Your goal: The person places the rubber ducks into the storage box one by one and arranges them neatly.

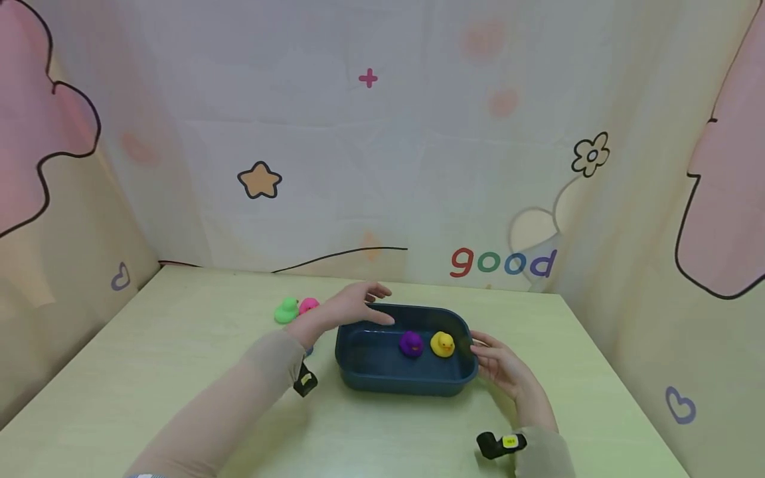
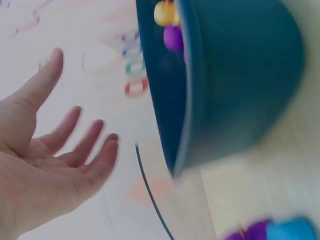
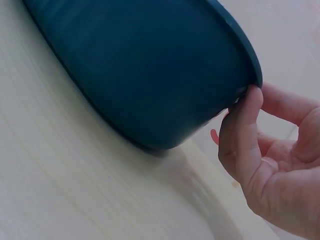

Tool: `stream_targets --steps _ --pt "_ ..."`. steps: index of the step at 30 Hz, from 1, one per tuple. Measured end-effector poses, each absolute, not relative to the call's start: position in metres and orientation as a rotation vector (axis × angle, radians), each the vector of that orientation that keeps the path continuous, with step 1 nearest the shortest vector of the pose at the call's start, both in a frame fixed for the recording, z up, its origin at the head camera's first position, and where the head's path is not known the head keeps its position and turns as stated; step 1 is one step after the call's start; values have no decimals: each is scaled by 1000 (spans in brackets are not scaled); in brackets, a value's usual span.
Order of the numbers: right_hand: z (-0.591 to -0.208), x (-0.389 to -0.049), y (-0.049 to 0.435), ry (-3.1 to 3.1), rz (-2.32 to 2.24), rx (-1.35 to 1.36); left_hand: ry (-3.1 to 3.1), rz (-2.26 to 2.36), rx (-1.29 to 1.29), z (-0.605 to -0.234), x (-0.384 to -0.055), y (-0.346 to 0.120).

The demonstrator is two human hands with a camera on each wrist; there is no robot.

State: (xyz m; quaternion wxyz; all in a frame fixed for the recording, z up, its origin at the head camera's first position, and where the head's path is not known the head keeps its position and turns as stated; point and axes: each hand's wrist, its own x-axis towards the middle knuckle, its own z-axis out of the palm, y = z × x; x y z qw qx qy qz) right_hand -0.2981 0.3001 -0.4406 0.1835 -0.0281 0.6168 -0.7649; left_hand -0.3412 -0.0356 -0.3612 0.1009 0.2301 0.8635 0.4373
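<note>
A dark blue plastic basin point(image 1: 400, 385) stands on the table, with a purple rubber duck point(image 1: 411, 344) and a yellow rubber duck point(image 1: 442, 344) inside, toward its right end. Over the basin's back left corner hovers my left hand point(image 1: 357, 307), fingers spread and nothing held; the left wrist view shows the empty palm point(image 2: 55, 170). My right hand point(image 1: 502, 368) grips the rim at the basin's right end. In the right wrist view its curled fingers point(image 3: 245, 125) press up under the rim.
Left of the basin sit a green duck point(image 1: 287, 311) and a pink duck point(image 1: 309, 305), partly behind my left arm. Blue point(image 2: 292, 230) and purple point(image 2: 257, 231) toys show at the left wrist view's lower edge. A printed curtain point(image 1: 370, 166) hangs behind the table.
</note>
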Motion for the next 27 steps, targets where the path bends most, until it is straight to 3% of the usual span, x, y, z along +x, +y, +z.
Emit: stream_targets --steps 4,16,27 --pt "-440 -298 299 1748 -2148 -63 2578 1492 573 -362 -350 -73" --pt "-438 -296 299 1738 -2144 -27 2524 2040 -180 -404 -367 -145" --pt "-438 -296 299 1729 -2157 -40 2495 1962 -342 -437 -375 -165"
